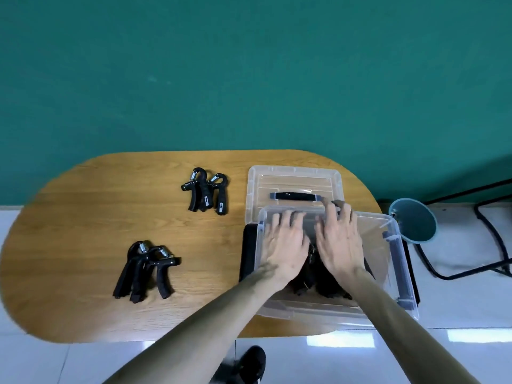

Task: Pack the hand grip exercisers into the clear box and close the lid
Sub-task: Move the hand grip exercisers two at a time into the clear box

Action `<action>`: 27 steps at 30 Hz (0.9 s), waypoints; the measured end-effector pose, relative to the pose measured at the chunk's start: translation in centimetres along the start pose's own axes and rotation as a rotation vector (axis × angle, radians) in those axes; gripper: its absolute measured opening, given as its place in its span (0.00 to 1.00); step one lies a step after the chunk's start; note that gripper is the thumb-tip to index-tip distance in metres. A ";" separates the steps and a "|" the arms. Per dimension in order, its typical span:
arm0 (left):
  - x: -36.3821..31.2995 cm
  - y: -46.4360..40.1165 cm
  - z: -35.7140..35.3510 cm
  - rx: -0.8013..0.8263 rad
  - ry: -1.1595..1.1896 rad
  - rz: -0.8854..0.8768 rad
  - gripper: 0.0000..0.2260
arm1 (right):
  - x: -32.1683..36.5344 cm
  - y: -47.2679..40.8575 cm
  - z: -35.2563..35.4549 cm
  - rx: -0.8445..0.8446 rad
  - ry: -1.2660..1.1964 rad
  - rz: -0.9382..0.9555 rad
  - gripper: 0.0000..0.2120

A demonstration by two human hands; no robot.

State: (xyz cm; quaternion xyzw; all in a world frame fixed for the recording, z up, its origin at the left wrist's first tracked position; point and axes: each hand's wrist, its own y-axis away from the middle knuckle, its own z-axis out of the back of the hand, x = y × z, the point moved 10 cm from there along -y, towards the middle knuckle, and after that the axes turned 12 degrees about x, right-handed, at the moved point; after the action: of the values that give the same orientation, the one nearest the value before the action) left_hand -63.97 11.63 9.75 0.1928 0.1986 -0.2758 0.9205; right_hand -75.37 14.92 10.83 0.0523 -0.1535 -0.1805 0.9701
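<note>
Wooden table (83, 217): both hands (310, 245) inside clear box (393, 261), exercisers (144, 270) handles-down outside.

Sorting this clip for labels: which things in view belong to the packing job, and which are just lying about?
Job:
clear box
lid behind it
far grip exercisers
near grip exercisers
exercisers in the box
left hand, right hand, both inside the box

Lying about:
table
teal stool
shoe

Both hands, left (284, 242) and right (339, 241), are reaching into the clear box (393, 273) with fingers (329, 214) spread over dark exercisers (310, 281). The lid (293, 184) is lying behind it; two exerciser piles (206, 191) (145, 268) are sitting on the table (83, 217).
</note>
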 end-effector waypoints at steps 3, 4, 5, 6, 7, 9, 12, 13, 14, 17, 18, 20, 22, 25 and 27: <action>2.3 0.4 3.7 -0.088 0.082 -0.025 0.20 | 3.2 -1.0 0.9 -0.039 -0.019 0.044 0.18; 3.6 0.8 5.1 -0.121 0.108 -0.005 0.20 | 4.6 -1.3 0.9 -0.040 -0.024 0.062 0.18; 4.9 1.4 6.4 -0.152 0.130 0.014 0.20 | 6.0 -1.6 0.8 -0.040 -0.027 0.079 0.17; 6.4 2.0 7.7 -0.181 0.145 0.027 0.20 | 7.6 -1.8 0.6 -0.035 -0.029 0.098 0.17; 8.0 2.6 8.8 -0.205 0.159 0.039 0.20 | 9.2 -2.1 0.3 -0.031 -0.029 0.120 0.17; 11.1 3.6 10.8 -0.247 0.189 0.073 0.19 | 12.2 -2.5 -0.3 -0.023 -0.021 0.148 0.18; 16.4 5.4 13.2 -0.293 0.219 0.158 0.18 | 17.3 -3.0 -1.3 0.002 0.030 0.219 0.18; 18.0 5.9 13.7 -0.299 0.226 0.187 0.17 | 18.5 -3.3 -1.8 0.016 0.033 0.231 0.19; 19.9 6.6 14.1 -0.308 0.234 0.218 0.17 | 19.9 -3.7 -2.6 0.034 0.041 0.239 0.19; 25.2 8.4 14.4 -0.317 0.239 0.284 0.17 | 23.9 -4.5 -4.9 0.090 0.145 0.263 0.23; 26.8 8.9 14.2 -0.319 0.241 0.301 0.17 | 25.2 -4.5 -5.1 0.080 0.142 0.285 0.19; 30.1 9.9 13.4 -0.313 0.245 0.352 0.18 | 27.4 -4.4 -6.1 0.041 0.162 0.370 0.16; 33.3 10.8 12.3 -0.294 0.253 0.415 0.18 | 28.7 -5.0 -8.3 0.104 0.205 0.367 0.18; 37.1 11.5 10.2 -0.232 0.252 0.488 0.17 | 29.0 -6.5 -12.0 0.216 0.194 0.265 0.23; 39.2 11.8 9.1 -0.207 0.242 0.519 0.17 | 29.7 -7.3 -13.6 0.231 0.153 0.255 0.23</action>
State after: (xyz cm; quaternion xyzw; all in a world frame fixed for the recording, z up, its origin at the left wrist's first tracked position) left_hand -24.58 -0.40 1.88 0.1737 0.2782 0.0151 0.9446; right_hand -47.12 -2.17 5.05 0.1570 -0.1045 -0.0326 0.9815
